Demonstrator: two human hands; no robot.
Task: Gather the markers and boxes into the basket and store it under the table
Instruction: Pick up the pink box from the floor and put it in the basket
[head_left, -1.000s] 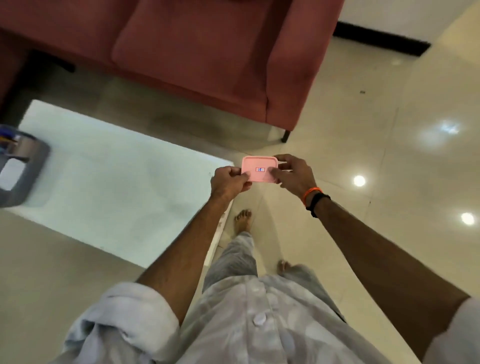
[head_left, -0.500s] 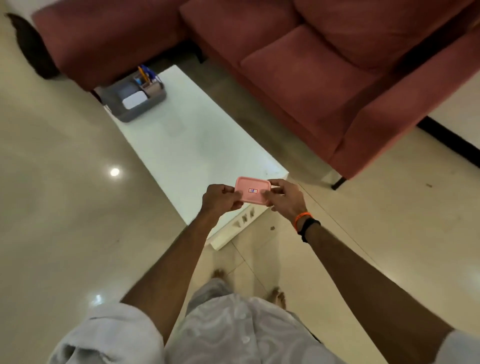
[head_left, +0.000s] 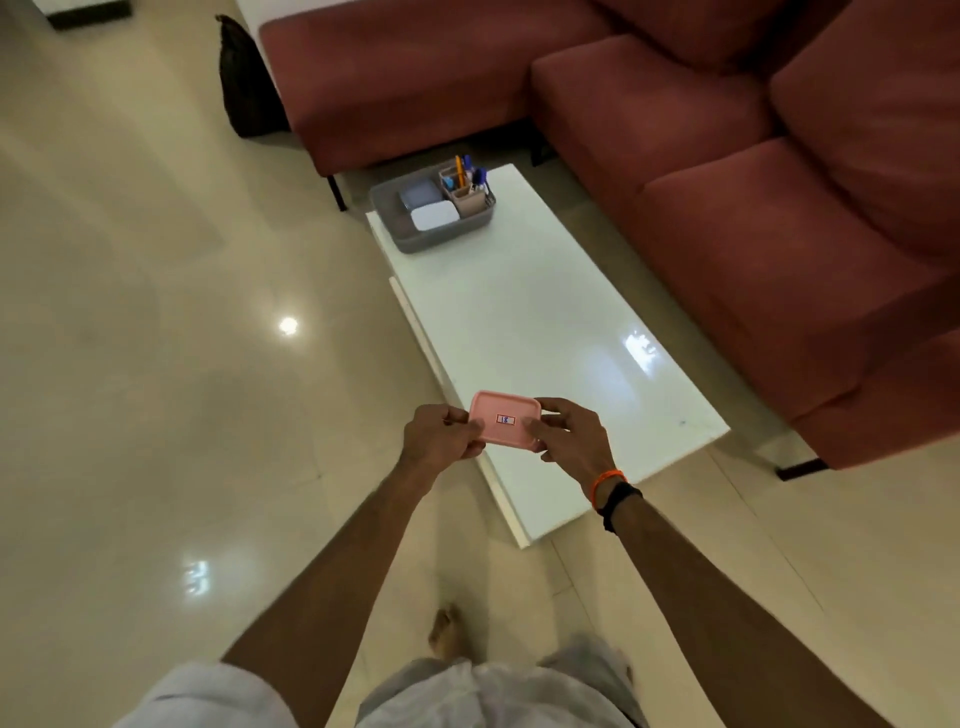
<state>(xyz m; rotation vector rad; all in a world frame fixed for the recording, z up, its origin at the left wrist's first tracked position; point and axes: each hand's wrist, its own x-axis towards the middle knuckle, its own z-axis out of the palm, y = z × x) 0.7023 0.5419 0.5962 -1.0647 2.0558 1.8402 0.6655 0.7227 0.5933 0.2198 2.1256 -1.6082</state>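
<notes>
While gripped by two hands (head_left: 441, 439) (head_left: 571, 441), one pink box (head_left: 504, 420).

Pale rolled sleeves (head_left: 208, 693) and light patterned trousers (head_left: 493, 691) were worn; an orange band (head_left: 607, 481) and black band (head_left: 619, 503) were seen on the right wrist; feet (head_left: 445, 631) were bare.

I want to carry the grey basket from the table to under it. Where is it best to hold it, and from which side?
Probably grip the grey basket by its two short end walls, one hand on each, coming from above. It is wide, open-topped and loaded with boxes and upright markers, so a two-sided hold should keep it level.
</notes>
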